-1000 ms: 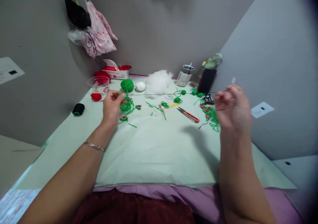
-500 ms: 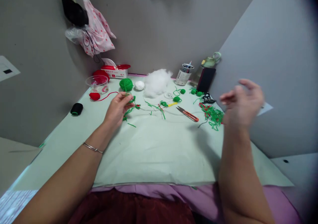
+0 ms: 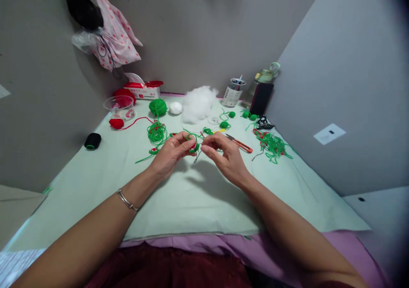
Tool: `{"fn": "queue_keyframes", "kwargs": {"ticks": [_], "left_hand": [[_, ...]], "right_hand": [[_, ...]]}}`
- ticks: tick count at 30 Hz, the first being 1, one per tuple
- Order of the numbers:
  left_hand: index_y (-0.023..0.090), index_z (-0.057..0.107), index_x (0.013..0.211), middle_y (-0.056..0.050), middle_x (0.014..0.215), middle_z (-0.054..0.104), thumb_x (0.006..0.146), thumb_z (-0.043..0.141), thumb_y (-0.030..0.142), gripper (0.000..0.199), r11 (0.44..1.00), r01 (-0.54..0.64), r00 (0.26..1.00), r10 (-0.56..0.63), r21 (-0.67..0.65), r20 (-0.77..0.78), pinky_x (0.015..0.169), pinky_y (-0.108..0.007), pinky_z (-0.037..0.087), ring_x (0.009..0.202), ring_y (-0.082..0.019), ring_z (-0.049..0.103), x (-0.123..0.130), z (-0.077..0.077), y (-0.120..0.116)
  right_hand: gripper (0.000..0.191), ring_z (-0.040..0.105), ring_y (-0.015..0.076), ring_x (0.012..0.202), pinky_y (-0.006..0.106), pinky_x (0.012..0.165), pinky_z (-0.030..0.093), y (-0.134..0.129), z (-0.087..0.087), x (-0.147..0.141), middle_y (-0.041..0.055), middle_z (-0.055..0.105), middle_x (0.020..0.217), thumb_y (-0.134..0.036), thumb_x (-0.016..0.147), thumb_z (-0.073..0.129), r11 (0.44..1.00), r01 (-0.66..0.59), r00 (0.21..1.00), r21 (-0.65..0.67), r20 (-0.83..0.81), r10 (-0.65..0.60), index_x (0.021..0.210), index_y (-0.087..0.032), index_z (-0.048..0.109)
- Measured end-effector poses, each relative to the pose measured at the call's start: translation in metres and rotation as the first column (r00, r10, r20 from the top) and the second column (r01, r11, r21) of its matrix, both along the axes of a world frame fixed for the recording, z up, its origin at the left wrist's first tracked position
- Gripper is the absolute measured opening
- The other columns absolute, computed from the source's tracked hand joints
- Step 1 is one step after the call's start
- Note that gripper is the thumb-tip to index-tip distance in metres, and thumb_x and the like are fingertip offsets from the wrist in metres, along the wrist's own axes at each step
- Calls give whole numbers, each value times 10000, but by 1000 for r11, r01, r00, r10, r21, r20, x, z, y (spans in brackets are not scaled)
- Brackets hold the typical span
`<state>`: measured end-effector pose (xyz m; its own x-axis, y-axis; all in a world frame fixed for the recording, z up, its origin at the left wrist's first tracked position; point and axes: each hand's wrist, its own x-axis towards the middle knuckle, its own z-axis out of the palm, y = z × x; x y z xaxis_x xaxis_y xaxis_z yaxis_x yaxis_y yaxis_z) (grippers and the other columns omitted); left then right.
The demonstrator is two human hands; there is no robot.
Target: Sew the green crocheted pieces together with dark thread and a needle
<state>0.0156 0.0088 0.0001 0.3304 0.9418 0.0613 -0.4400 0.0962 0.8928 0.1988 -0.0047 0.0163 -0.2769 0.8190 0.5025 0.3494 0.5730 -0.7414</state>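
Near the middle of the table, my left hand (image 3: 174,151) pinches a small red and green crocheted piece (image 3: 193,147) between thumb and fingers. My right hand (image 3: 225,155) is just to the right of it, thumb and fingertips pressed together; whatever they hold is too small to make out. A thin dark strand (image 3: 196,158) dangles between the two hands, by the right fingertips. Behind the left hand lies a tangle of green yarn (image 3: 156,133). Orange-handled thread snips (image 3: 240,144) rest behind the right hand, partly covered by it.
A green yarn ball (image 3: 157,107), white stuffing (image 3: 200,104) and a pen can (image 3: 234,93) line the back. Green and red yarn scraps (image 3: 271,145) lie right. A black thread spool (image 3: 92,141), a red heart-like piece (image 3: 116,123) and a clear tub (image 3: 123,109) stand left.
My right hand has come down from the raised position at the right to beside the left hand. My left hand has moved right and nearer, carrying the crocheted piece. The view has shifted slightly.
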Motion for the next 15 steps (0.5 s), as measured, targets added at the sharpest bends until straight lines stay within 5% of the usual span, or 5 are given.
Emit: {"fn": "queue_keyframes", "kwargs": {"ticks": [5,10,15], "left_hand": [[156,657,798,23,845,627,788,805,274,189,998,-68,997,68,10,-23,750,-172,495,769,-71,580,2,-2,1],[162,671,854,-3,933,698,819,791,294,182,980,-163,976,177,-116,125,715,-161,520,850,-93,667,-12,1,14],[153,662,868,35,650,550,907,697,347,201,985,-102,982,122,-139,143,614,-166,516,685,-93,646,-13,8,12]], "right_hand": [[203,517,112,673,256,612,401,0,-1,0,12,584,754,-320,943,640,1000,0,998,-30,59,1,806,-171,654],[236,571,117,658,260,618,441,6,-5,3,15,621,750,-381,893,695,977,13,995,-212,-90,-33,806,-162,681],[281,573,113,606,250,588,465,8,-3,2,0,614,675,-432,834,747,953,-5,977,-303,-206,-60,781,-160,695]]}}
